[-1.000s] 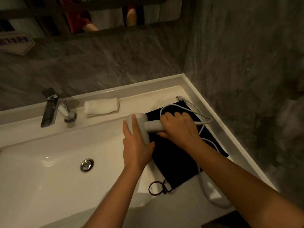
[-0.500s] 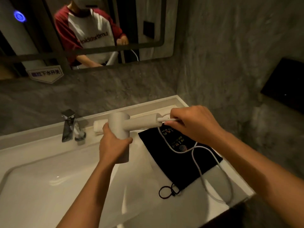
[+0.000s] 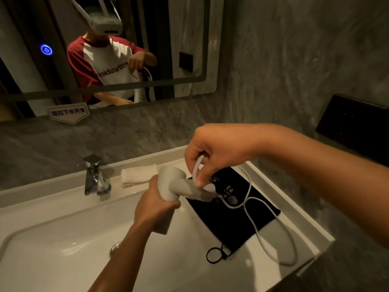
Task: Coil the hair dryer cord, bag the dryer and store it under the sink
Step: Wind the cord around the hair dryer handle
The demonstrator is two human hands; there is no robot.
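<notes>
I hold a white hair dryer (image 3: 172, 182) above the sink's right side. My left hand (image 3: 154, 204) grips its barrel from below. My right hand (image 3: 212, 154) pinches the white cord (image 3: 252, 220) just above the handle, bending it into a loop over the handle. The rest of the cord hangs down and curls across the black drawstring bag (image 3: 233, 216), which lies flat on the counter at the right. The bag's drawstring loop (image 3: 216, 255) rests at its near end.
A chrome faucet (image 3: 94, 175) stands at the back of the white basin (image 3: 52, 249), with a folded white towel (image 3: 139, 173) beside it. A mirror (image 3: 105, 49) hangs above. The grey wall and a black wall panel (image 3: 355, 123) close in on the right.
The dryer has been lifted off the bag and held up. My right hand moved from the handle to the cord and has bent it over the handle. My view tilted upward.
</notes>
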